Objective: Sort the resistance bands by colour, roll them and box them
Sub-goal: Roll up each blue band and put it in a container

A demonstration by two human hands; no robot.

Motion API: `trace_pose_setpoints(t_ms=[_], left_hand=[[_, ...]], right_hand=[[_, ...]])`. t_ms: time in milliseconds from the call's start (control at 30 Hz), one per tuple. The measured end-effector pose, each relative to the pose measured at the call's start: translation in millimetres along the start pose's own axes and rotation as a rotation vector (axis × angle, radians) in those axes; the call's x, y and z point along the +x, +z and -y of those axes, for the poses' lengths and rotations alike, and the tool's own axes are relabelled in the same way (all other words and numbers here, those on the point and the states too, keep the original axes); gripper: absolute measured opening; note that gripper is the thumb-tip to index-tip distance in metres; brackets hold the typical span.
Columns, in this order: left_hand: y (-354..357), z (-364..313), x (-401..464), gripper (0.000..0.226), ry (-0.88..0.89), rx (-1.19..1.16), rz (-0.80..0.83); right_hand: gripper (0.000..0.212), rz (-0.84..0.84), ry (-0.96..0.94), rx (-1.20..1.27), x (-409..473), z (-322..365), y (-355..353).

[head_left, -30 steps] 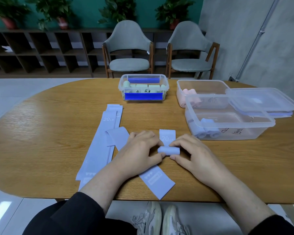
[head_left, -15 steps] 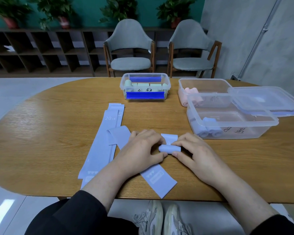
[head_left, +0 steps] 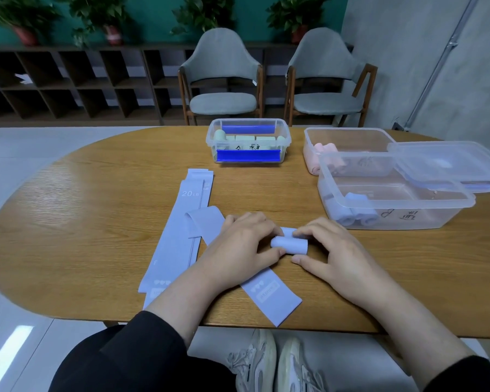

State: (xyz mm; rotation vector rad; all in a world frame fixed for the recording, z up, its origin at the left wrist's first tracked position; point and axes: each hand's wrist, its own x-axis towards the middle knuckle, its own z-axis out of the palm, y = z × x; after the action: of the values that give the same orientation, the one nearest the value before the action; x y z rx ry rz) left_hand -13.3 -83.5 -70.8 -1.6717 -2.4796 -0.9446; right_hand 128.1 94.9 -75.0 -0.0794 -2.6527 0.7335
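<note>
A lilac resistance band roll [head_left: 288,245] lies on the wooden table [head_left: 96,222] between my two hands. My left hand [head_left: 242,246] pinches its left end, my right hand [head_left: 333,250] its right end, fingers curled over the top. Only a short flat tail shows behind the roll. Another lilac band [head_left: 269,290] lies flat and slanted under my left wrist. More flat lilac bands [head_left: 178,227], one marked 20 LB, lie stacked to the left. A clear box [head_left: 393,205] at the right holds rolled lilac bands [head_left: 357,212].
A clear box [head_left: 348,149] with pink rolls stands behind the lilac one, with a loose lid [head_left: 450,165] resting across both. A blue-clipped box [head_left: 248,141] of pale green rolls sits at the far middle. Two chairs stand beyond the table.
The roll has grown thicker and moved away from me along the band. The flat tail with the 20 mark has nearly all been wound in.
</note>
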Motion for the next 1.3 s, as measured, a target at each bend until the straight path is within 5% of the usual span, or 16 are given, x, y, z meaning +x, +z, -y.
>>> trace_pose_setpoints(t_ms=[700, 900, 1300], left_hand=[[-1.2, -2.0, 16.6, 0.015, -0.093, 0.03, -0.003], [2.1, -0.4, 19.9, 0.021, -0.08, 0.087, -0.009], [3.4, -6.0, 27.7, 0.022, -0.195, -0.092, -0.023]], right_hand=[[0.009, -0.113, 0.067, -0.006, 13.0, 8.4, 6.4], [0.026, -0.059, 0.103, -0.041, 16.1, 3.0, 9.7], [0.022, -0.098, 0.119, -0.086, 18.4, 1.2, 14.0]])
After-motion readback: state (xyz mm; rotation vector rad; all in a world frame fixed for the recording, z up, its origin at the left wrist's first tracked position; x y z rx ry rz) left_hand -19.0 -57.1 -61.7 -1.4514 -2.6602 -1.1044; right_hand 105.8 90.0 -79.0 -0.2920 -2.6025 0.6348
